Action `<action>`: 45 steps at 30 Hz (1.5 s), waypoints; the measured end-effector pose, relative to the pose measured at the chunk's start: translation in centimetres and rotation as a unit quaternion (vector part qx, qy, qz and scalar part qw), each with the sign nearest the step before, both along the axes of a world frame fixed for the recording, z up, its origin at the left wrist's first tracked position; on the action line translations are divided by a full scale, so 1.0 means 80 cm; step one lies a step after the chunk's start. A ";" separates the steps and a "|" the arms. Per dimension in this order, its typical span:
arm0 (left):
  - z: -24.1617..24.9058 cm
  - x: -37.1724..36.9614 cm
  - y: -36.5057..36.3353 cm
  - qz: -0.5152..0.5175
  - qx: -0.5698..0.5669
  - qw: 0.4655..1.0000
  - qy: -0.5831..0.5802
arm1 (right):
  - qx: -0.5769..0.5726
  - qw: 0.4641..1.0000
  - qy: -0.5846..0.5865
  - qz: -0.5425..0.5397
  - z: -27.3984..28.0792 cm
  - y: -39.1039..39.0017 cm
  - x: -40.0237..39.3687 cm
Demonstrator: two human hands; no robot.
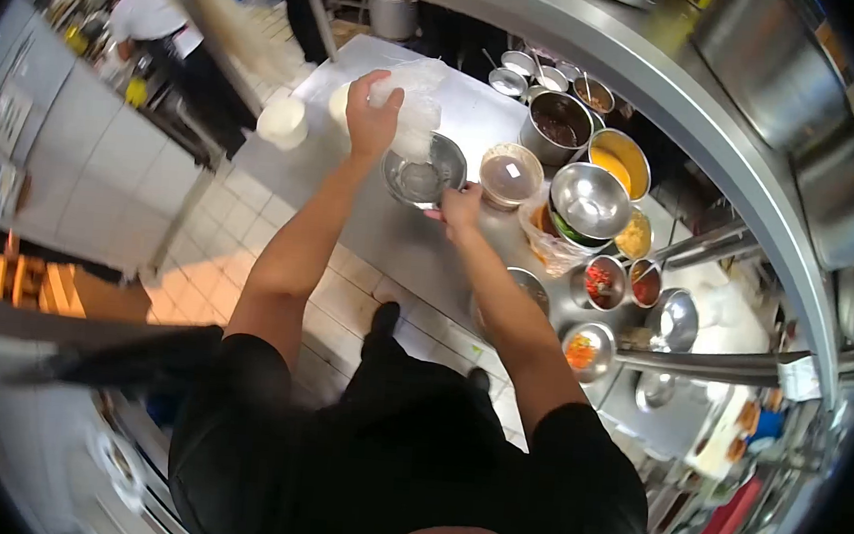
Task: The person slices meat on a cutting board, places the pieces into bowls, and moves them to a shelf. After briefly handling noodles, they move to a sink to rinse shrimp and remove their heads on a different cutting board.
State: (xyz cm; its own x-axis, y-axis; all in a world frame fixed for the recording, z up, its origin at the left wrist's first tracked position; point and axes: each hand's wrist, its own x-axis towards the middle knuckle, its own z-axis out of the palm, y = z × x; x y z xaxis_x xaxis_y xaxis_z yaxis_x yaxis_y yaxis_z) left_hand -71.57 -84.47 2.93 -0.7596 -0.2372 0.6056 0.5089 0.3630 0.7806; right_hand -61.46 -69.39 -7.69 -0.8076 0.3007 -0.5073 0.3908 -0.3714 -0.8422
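Observation:
My left hand (pixel 370 120) is closed on a crumpled clear plastic bag (pixel 418 106), thumb and fingers curved around its near side. The bag's lower end hangs over a metal bowl (pixel 424 174) on the steel table (pixel 365 222). At the bowl's near right rim, my right hand (pixel 459 209) grips the edge, fingers closed. A round tub with a pale rim (pixel 511 175) stands just right of this hand. Behind the left hand, a white container (pixel 340 105) is partly hidden, and a stack of white round containers (pixel 283 122) sits at the table's left edge.
On the right stand a pot of dark sauce (pixel 557 127), a pot of orange liquid (pixel 616 163), an empty steel bowl (pixel 591 200) and bowls of chopped red pieces (pixel 603 281). A steel shelf (pixel 566 25) arches overhead. Another person (pixel 160 25) stands at the far left.

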 end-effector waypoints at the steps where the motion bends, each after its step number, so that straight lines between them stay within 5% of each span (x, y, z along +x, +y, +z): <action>1: -0.017 -0.028 0.003 -0.006 -0.013 1.000 0.003 | -0.010 0.998 -0.021 -0.060 -0.020 -0.028 -0.028; 6: -0.079 -0.117 0.025 -0.052 -0.102 0.993 -0.003 | -0.028 0.969 -0.046 -0.239 -0.050 -0.078 -0.115; 12: -0.181 -0.136 0.026 -0.166 -0.288 0.932 -0.146 | -0.006 0.974 -0.077 -0.215 -0.086 -0.047 -0.134; 14: -0.213 -0.167 0.017 -0.219 -0.313 0.923 -0.042 | 0.008 0.988 -0.064 -0.137 -0.029 -0.046 -0.073; 17: -0.172 -0.189 0.007 -0.324 -0.420 0.844 -0.072 | 0.090 0.989 0.107 -0.047 0.026 -0.042 0.094; 18: -0.152 -0.205 0.008 -0.418 -0.437 0.792 -0.085 | 0.072 0.986 0.141 -0.046 0.052 -0.028 0.162; 20: -0.108 -0.220 0.007 -0.433 -0.498 0.751 -0.032 | 0.043 0.981 0.171 -0.082 0.114 0.010 0.312; 22: -0.019 -0.159 0.031 -0.389 -0.467 0.794 -0.037 | 0.082 0.977 0.149 -0.129 0.145 0.045 0.490; 24: 0.079 -0.010 0.085 -0.360 -0.399 0.842 -0.051 | 0.171 0.948 0.083 -0.253 0.153 0.062 0.673; 25: 0.081 0.056 0.116 -0.434 -0.218 0.869 -0.097 | 0.205 0.920 0.056 -0.328 0.153 0.053 0.761; 28: 0.081 0.337 0.210 -0.531 -0.086 0.843 -0.019 | 0.175 0.823 0.059 -0.537 0.098 0.001 1.001; 30: 0.025 0.514 0.289 -0.680 -0.065 0.730 0.026 | 0.116 0.736 -0.048 -0.665 0.050 -0.052 1.113; 33: -0.136 0.719 0.391 -0.810 -0.271 0.494 -0.161 | 0.214 0.662 -0.472 -0.542 -0.055 -0.126 1.244; 35: -0.298 0.756 0.414 -0.791 -0.554 0.259 -0.034 | 0.208 0.556 -0.367 -0.716 -0.061 -0.150 1.293; 37: -0.348 0.813 0.404 -0.662 -0.746 0.053 0.041 | 0.266 0.500 -0.418 -0.711 -0.047 -0.147 1.370; 43: -0.417 1.082 0.472 -0.530 -0.839 -0.076 0.099 | 0.107 0.459 -0.361 -0.805 -0.070 -0.161 1.609; 45: -0.428 1.208 0.517 -0.508 -0.840 -0.109 0.157 | 0.117 0.393 -0.406 -0.817 -0.171 -0.214 1.673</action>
